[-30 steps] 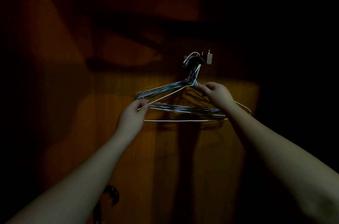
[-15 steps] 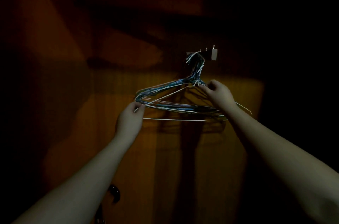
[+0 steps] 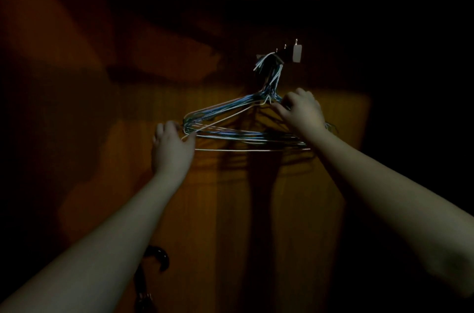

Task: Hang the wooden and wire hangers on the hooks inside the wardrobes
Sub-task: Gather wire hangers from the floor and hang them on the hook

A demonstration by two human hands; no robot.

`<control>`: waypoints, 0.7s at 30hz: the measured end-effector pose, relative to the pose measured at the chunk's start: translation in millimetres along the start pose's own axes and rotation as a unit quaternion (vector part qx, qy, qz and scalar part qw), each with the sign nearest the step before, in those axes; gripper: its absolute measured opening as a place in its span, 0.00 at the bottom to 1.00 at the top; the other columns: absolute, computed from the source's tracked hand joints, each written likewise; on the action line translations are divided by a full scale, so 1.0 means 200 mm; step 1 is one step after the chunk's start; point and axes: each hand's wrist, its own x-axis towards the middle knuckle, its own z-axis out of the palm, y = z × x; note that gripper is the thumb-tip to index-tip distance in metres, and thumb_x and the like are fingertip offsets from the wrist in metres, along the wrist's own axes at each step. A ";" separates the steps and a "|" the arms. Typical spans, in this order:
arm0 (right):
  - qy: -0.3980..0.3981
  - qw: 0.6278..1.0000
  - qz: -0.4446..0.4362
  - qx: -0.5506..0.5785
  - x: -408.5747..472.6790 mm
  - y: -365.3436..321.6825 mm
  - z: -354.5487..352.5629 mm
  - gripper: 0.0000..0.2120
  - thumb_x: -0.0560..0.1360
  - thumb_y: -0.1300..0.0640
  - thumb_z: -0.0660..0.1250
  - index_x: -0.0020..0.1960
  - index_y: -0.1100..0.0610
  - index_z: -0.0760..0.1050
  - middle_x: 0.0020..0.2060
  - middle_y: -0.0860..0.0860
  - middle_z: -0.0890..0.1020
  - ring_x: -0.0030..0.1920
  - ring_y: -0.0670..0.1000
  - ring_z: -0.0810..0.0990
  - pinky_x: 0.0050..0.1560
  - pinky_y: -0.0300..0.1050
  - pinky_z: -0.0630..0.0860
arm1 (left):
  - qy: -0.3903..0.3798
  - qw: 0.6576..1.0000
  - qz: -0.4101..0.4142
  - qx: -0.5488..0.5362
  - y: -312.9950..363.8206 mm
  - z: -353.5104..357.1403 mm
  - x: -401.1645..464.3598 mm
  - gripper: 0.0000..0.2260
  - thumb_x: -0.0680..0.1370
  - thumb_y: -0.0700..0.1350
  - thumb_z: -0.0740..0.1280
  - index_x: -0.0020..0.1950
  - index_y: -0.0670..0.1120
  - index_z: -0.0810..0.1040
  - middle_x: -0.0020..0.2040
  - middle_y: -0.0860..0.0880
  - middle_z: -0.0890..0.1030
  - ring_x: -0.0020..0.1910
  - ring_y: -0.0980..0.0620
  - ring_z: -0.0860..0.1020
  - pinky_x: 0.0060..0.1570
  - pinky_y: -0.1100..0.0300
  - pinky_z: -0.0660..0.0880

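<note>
- The scene was very dim: a brown wooden wardrobe panel (image 3: 230, 210) filled the view, with only its middle lit.
- At about 7 o'clock from the picture's centre, a dark curved handle (image 3: 160, 257) showed behind the left forearm; what it belonged to could not be told.
- The left hand (image 3: 172, 149) reached up from 7 o'clock, back toward the camera, fingers loosely spread. Its thumb and fingertips lay at the left corner of the hangers, touching the pale wire there; no firm grip was plain, so the hand read as relaxed rather than clenched.
- A bundle of wire hangers (image 3: 230, 130), thin blue, white and pale wires stacked together, hung against the panel just above centre. Their necks gathered and rose toward 1 o'clock, where the hook ends sat crowded over a wall hook (image 3: 272, 57).
- Just to the 3 o'clock side of that hook, a small pale hook plate (image 3: 296, 54) was fixed to the panel.
- The right hand (image 3: 302, 110) came in from 4 o'clock, fingers curled around the right shoulder of the hangers just below the necks, holding the wires.
</note>
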 end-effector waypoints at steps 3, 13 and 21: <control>0.015 1.000 -0.006 0.018 0.00 0.01 0.00 0.17 0.78 0.43 0.64 0.56 0.55 0.74 0.53 0.52 0.74 0.56 0.53 0.73 0.58 0.51 0.73 | 0.007 0.995 0.078 0.060 0.00 0.00 0.03 0.19 0.78 0.49 0.68 0.66 0.42 0.73 0.66 0.43 0.72 0.67 0.41 0.67 0.63 0.46 0.65; -0.001 0.999 -0.032 -0.003 -0.02 0.07 -0.01 0.16 0.79 0.43 0.61 0.57 0.53 0.78 0.55 0.52 0.75 0.58 0.53 0.71 0.59 0.50 0.66 | -0.011 0.970 0.201 0.136 -0.01 0.02 0.12 0.14 0.80 0.50 0.65 0.64 0.47 0.80 0.64 0.44 0.77 0.63 0.41 0.70 0.57 0.49 0.62; 0.005 0.999 -0.029 -0.037 0.00 0.05 -0.02 0.19 0.79 0.41 0.60 0.57 0.55 0.78 0.53 0.53 0.76 0.57 0.54 0.73 0.59 0.51 0.68 | -0.020 0.960 0.227 0.161 -0.02 0.02 0.13 0.19 0.80 0.53 0.64 0.68 0.47 0.75 0.64 0.44 0.76 0.63 0.42 0.70 0.57 0.48 0.62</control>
